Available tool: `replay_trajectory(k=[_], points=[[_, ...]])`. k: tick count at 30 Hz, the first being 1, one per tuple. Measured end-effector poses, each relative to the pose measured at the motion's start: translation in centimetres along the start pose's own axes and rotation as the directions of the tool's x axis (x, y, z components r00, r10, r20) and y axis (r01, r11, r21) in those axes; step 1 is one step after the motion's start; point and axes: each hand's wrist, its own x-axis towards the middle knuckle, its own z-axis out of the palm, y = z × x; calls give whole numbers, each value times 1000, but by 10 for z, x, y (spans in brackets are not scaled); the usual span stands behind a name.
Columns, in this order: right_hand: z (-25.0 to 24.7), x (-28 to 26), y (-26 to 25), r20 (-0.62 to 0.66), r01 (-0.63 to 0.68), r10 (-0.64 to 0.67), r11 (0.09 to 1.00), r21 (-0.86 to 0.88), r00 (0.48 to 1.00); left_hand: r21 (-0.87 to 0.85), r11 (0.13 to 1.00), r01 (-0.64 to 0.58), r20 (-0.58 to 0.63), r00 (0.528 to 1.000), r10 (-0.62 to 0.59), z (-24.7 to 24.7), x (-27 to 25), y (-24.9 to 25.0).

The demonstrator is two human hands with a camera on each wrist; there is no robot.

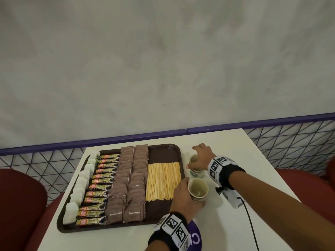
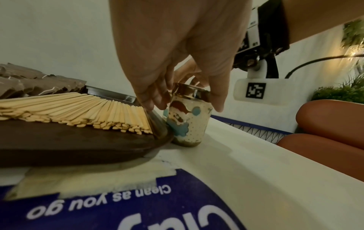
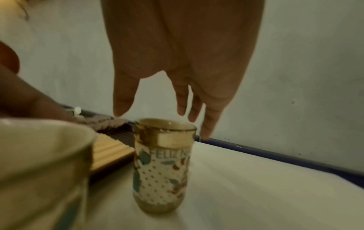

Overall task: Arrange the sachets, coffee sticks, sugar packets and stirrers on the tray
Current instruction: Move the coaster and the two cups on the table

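Brown plastic tray [image 1: 159, 151] lay on the white table [image 1: 244, 160] in front of you, and the goods were on it in columns that ran away from you. The white sachets [image 1: 81, 183] sat along its left edge, and beside them were the gold-and-black coffee sticks [image 1: 101, 180]. Next came two columns of brown sugar packets [image 1: 126, 178], and the pale wooden stirrers [image 1: 163, 180] lay side by side nearest the right rim. A strip of bare tray showed beyond the stirrers. Your left hand [image 1: 183, 196] was just off the tray's right edge, thumb and fingers wrapped round the near paper cup [image 1: 197, 189], whose mouth faced up toward you. Your right hand [image 1: 203, 156] hung over the far gold-rimmed patterned cup [image 1: 195, 173], which stood upright on the table beside the tray. In the right wrist view its fingers [image 3: 122, 99] were loose and spread, pointing down just above the rim and grasping nothing. A blue round sticker [image 1: 194, 236] lay on the table under your left wrist.
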Motion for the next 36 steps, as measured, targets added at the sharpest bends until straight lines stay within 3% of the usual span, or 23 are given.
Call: replay_trajectory(k=[5,11,15,36], points=[[-4,-3,10,89,-84,82,996,16,993,-8,999,-40,5,999,40,-6,-1,-1],[0,5,-1,-61,-90,100,985,151,993,-38,999,1,-65,998,-4,-4,2,6],[3,11,-9,-52,-48,56,988,146,997,-22,999,40,-93,995,-42,-4,7,14],[-2,10,-7,16,-28,26,990,141,1000,64,997,41,6,999,-41,-13,14,16]])
